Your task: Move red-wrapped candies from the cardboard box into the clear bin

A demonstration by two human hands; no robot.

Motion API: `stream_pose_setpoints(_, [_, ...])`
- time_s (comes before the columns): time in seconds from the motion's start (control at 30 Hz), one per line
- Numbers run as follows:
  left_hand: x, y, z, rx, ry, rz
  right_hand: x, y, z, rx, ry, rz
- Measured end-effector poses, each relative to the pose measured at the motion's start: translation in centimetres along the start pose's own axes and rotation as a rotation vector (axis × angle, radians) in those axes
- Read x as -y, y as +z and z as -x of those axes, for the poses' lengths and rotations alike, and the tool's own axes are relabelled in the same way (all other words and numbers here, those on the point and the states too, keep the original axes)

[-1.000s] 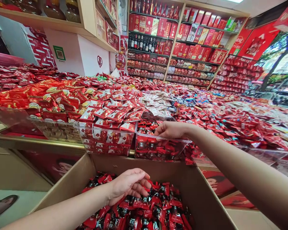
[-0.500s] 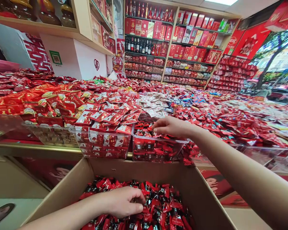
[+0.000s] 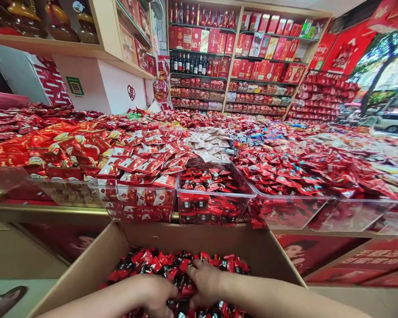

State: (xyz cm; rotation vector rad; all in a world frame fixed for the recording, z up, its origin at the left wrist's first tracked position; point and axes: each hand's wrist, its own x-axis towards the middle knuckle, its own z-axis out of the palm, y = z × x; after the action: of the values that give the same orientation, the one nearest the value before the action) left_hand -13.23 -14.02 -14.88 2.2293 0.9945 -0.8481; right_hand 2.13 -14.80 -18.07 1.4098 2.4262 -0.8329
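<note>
Both my hands are down in a brown cardboard box (image 3: 199, 236) among black-and-red wrapped candies (image 3: 152, 263). My left hand (image 3: 154, 292) points into the pile from the left, its fingers curved and apart, the tips partly sunk among the wrappers. Facing it, my right hand (image 3: 207, 282) has its fingers spread over the candies. Neither hand plainly grips a candy; both are slightly blurred. Beyond the box, a clear plastic bin (image 3: 217, 194) holds the same kind of candies, lying below its rim at the back.
Beside that bin stands another clear bin (image 3: 132, 194) heaped with red-and-white packets (image 3: 142, 161). To the right, more bins overflow with red packets (image 3: 278, 172). The box stands against the counter edge (image 3: 53, 214). Shelves (image 3: 232, 66) of bottles and gift boxes line the back wall.
My right hand has left the clear bin and come down into the cardboard box beside my left hand. The left hand has turned fingers-down into the candies. The view has shifted slightly.
</note>
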Motion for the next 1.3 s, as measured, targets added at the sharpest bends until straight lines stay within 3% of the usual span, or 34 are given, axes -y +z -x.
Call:
stream_pose_setpoints(0.1, [0.2,-0.4,0.0,0.005,-0.010,0.017,-0.3,2.1,-0.3,0.033,-0.026,0.161])
stream_pose_setpoints(0.23, [1.1,-1.5,0.2,-0.139,0.009,0.139,0.1,0.7,0.1,0.167,-0.113,0.145])
stream_pose_setpoints(0.33, [1.5,-2.7,0.6,-0.281,0.080,0.331,-0.1,-1.5,-0.2,-0.045,-0.076,-0.161])
stream_pose_setpoints(0.4, [1.3,-3.6,0.9,-0.292,0.194,0.575,-0.2,-2.9,-0.2,-0.169,-0.085,-0.504])
stream_pose_setpoints(0.5, [0.7,-5.0,1.8,-0.190,0.292,0.944,0.3,-4.9,0.7,-0.173,-0.107,-1.021])
stream_pose_setpoints(0.6, [0.0,-6.0,3.1,-0.263,0.322,0.999,1.0,-6.6,2.7,-0.146,-0.185,-1.266])
stream_pose_setpoints(0.77, [-1.2,-6.5,4.6,-0.354,0.341,1.099,1.4,-8.1,4.9,-0.203,-0.302,-1.270])
stream_pose_setpoints(0.9, [-1.7,-6.7,4.9,-0.426,0.321,1.181,1.0,-8.6,5.2,-0.262,-0.295,-1.246])
stream_pose_setpoints(1.03, [-1.5,-6.9,4.7,-0.614,0.235,1.197,0.7,-8.7,5.2,-0.347,-0.238,-1.072])
stream_pose_setpoints(1.1, [-1.4,-6.9,4.5,-0.663,0.217,1.175,0.6,-8.3,5.2,-0.301,-0.203,-1.106])
stream_pose_setpoints(1.2, [-1.3,-6.7,4.3,-0.621,0.237,1.152,0.8,-7.6,5.0,-0.193,-0.183,-1.265])
stream_pose_setpoints(1.3, [-1.3,-6.3,4.1,-0.525,0.306,1.125,1.0,-7.4,4.7,-0.237,-0.206,-1.252])
